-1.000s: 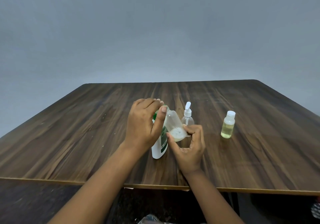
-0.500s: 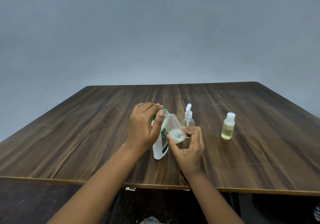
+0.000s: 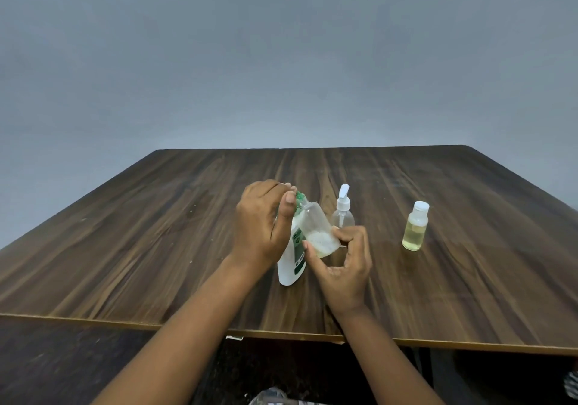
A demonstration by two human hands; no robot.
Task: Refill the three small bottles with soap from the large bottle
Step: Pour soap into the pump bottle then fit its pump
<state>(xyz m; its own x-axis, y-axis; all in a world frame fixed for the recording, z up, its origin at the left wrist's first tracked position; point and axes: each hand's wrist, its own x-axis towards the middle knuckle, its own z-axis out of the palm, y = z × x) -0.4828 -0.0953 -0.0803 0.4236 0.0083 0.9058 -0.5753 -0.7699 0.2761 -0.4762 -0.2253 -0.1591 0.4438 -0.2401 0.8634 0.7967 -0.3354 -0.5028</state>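
Observation:
The large white bottle (image 3: 290,268) with a green label stands upright near the table's front middle. My left hand (image 3: 262,223) is closed over its green top, thumb down the side. My right hand (image 3: 342,271) holds a small clear bottle (image 3: 316,226) tilted, with its mouth up against the large bottle's green nozzle (image 3: 301,196) and its base toward me. A little whitish soap lies in its lower end. Behind my right hand stands a small clear pump bottle (image 3: 343,214). Further right stands a small capped bottle (image 3: 415,232) about half full of yellowish liquid.
Everything rests on a dark wooden table (image 3: 156,248) whose front edge runs just below my forearms. A plain grey wall fills the background. Some cloth or plastic shows at the bottom edge, under the table.
Both hands keep the same hold on the two bottles. My head has tipped slightly, so the table sits a little lower in view than a second ago.

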